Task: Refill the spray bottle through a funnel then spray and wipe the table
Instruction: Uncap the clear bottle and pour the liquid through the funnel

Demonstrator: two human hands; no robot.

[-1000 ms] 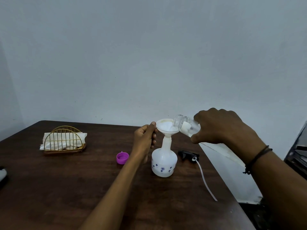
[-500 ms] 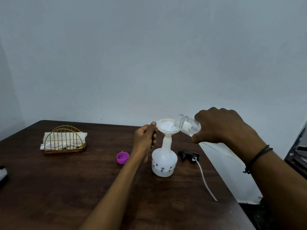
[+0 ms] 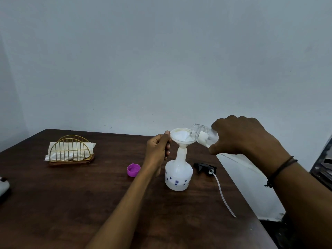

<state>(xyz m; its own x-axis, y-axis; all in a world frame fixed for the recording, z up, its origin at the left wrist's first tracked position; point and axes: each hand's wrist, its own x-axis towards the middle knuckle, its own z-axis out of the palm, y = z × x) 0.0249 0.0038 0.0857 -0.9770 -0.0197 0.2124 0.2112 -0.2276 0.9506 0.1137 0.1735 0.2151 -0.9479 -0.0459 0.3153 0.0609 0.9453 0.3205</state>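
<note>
1. no brand or readable writing shows anywhere; the only marking is a band of small purple flower prints low on the white spray bottle (image 3: 178, 174) (a dark vertical line at its left side is too small to read).
2. the spray bottle stands upright on the dark wooden table (image 3: 71, 203), right of centre, long axis vertical, narrow neck pointing up.
3. a white funnel (image 3: 182, 137) sits in that neck, spout down, wide mouth facing up.
4. the left hand (image 3: 158, 150) has its fingers curled together, thumb tip touching the funnel's left rim.
5. the right hand (image 3: 240, 135) wraps its fingers around a clear bottle (image 3: 203, 134), which lies tilted close to horizontal, open mouth pointing left and slightly down over the funnel's right rim; clear liquid is seen inside it.
6. the black spray head (image 3: 204, 168) lies on the table just right of the spray bottle, its white tube (image 3: 223, 194) trailing toward the near right edge.
7. a purple cap (image 3: 133, 170) rests open side up, left of the left wrist.
8. a gold wire holder (image 3: 71, 150) with white napkins (image 3: 71, 153) sits at far left.
</note>
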